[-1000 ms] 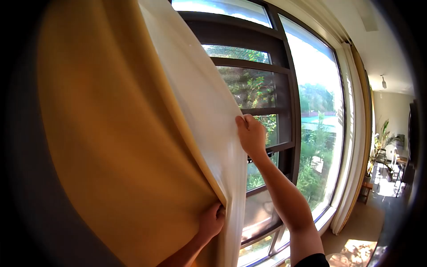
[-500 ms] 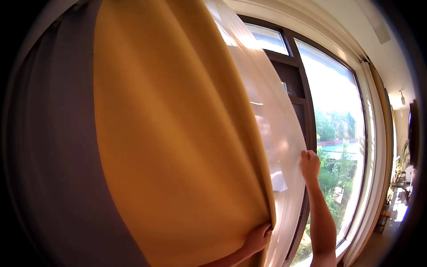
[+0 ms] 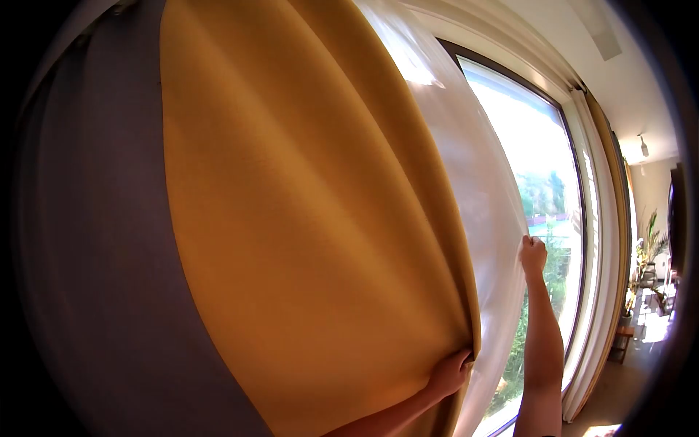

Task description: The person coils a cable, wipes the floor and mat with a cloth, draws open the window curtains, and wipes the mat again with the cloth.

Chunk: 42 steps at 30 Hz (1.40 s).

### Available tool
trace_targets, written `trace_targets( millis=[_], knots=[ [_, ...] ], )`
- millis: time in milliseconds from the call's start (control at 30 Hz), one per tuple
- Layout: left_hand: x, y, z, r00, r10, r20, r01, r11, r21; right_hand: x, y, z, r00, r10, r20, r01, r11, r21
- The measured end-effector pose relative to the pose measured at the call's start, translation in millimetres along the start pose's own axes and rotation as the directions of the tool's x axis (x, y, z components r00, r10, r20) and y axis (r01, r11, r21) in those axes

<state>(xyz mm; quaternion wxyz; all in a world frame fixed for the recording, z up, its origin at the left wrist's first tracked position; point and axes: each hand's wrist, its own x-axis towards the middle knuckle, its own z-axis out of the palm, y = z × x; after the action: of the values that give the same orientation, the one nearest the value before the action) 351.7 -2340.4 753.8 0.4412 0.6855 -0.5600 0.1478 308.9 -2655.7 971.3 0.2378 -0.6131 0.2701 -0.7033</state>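
Note:
A yellow curtain (image 3: 313,218) with a grey panel (image 3: 102,233) along its left side fills most of the view. My left hand (image 3: 455,371) grips its right edge low down, fingers closed on the folded cloth. Beside it hangs a sheer white curtain (image 3: 484,182), stretched to the right. My right hand (image 3: 534,255), raised higher, pinches the sheer curtain's free edge in front of the window (image 3: 557,291).
More curtains (image 3: 608,167) hang gathered at the window's far right side. Beyond them are potted plants (image 3: 652,240), a wooden stool (image 3: 622,341) and a dark wall-mounted panel (image 3: 677,218). Sunlight falls on the floor there.
Both hands have moved right, drawing the yellow and sheer curtains further across the window. The dark window frame divider that showed before is now covered by the cloth.

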Motion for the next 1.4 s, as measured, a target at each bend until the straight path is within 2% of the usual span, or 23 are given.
trace_targets(
  millis=[100,167,233,267,333,400,500,533,600,633,700,733,767,800,900,1000,1067,1133,1167,1200,1233,1333,1400],
  knots=[
    [-10,-12,-5,1.0,0.008,-0.012,-0.009,0.999,-0.033,-4,-5,-7,1.0,-0.005,-0.029,0.004,0.999,-0.043],
    [-26,-22,-19,0.99,-0.125,-0.064,0.125,0.992,-0.008,-20,-24,-14,0.98,0.065,0.19,-0.071,0.997,0.024],
    [-44,-25,-41,0.98,-0.178,-0.088,0.181,0.983,0.029,-59,-68,-22,0.982,-0.012,0.191,0.021,0.999,-0.044],
    [-53,-31,-47,0.978,-0.153,-0.141,0.156,0.988,0.01,-78,-76,-15,0.985,-0.144,0.098,0.144,0.99,0.002],
    [-68,-43,-60,0.966,-0.163,-0.199,0.167,0.986,0.003,-126,-137,-26,0.872,-0.465,-0.15,0.468,0.883,-0.02],
    [-83,-37,-79,0.95,-0.265,-0.166,0.275,0.961,0.039,-168,-201,-39,0.871,-0.488,-0.056,0.479,0.82,0.312],
    [-104,-42,-93,0.939,-0.267,-0.216,0.277,0.961,0.017,-214,-270,-33,0.852,-0.487,0.194,0.239,0.69,0.684],
    [-109,-46,-97,0.939,-0.267,-0.217,0.277,0.961,0.018,-222,-284,-28,0.784,-0.618,-0.061,0.564,0.666,0.489],
    [-123,-45,-103,0.943,-0.22,-0.251,0.228,0.974,0.004,-238,-324,-34,0.785,-0.552,-0.28,0.616,0.652,0.442],
    [-130,-42,-105,0.939,-0.237,-0.248,0.243,0.97,-0.004,-234,-332,-30,0.79,-0.553,-0.263,0.608,0.658,0.444],
    [-144,-38,-112,0.904,-0.363,-0.228,0.346,0.932,-0.11,-228,-351,-21,0.645,-0.708,-0.288,0.764,0.609,0.213],
    [-146,-37,-111,0.901,-0.312,-0.302,0.317,0.948,-0.033,-229,-360,-21,0.649,-0.711,-0.27,0.76,0.612,0.219],
    [-142,-16,-119,0.883,-0.308,-0.354,0.309,0.949,-0.053,-231,-370,-26,0.752,-0.659,-0.023,0.597,0.666,0.447],
    [-131,0,-129,0.865,-0.275,-0.419,0.284,0.958,-0.042,-232,-376,-30,0.766,-0.597,0.24,0.363,0.708,0.606],
    [-87,32,-163,0.792,-0.083,-0.605,0.212,0.967,0.144,-232,-384,-33,0.683,-0.612,0.399,0.235,0.701,0.673],
    [-31,69,-221,0.659,0.237,-0.714,0.07,0.926,0.371,-228,-403,-17,0.761,-0.577,0.297,0.179,0.627,0.758],
    [14,108,-273,0.542,0.348,-0.765,0.22,0.82,0.529,-210,-427,-18,0.775,-0.567,0.281,0.163,0.608,0.777],
    [33,121,-295,0.521,0.425,-0.74,0.155,0.806,0.571,-196,-442,-22,0.789,-0.549,0.275,0.149,0.606,0.782],
    [36,125,-302,0.53,0.41,-0.743,0.169,0.807,0.566,-195,-443,-22,0.808,-0.562,0.18,0.295,0.649,0.702],
    [37,129,-307,0.633,0.351,-0.69,0.147,0.82,0.552,-198,-441,-21,0.808,-0.583,0.086,0.427,0.68,0.596],
    [37,129,-309,0.724,0.295,-0.624,0.122,0.835,0.537,-201,-436,-20,0.808,-0.58,0.102,0.417,0.685,0.598],
    [46,126,-300,0.711,0.33,-0.621,-0.012,0.888,0.459,-186,-422,-21,0.732,-0.681,-0.007,0.602,0.642,0.474],
    [60,125,-287,0.701,0.394,-0.594,-0.076,0.87,0.487,-164,-412,-17,0.768,-0.628,0.127,0.577,0.764,0.288]
  ],
)
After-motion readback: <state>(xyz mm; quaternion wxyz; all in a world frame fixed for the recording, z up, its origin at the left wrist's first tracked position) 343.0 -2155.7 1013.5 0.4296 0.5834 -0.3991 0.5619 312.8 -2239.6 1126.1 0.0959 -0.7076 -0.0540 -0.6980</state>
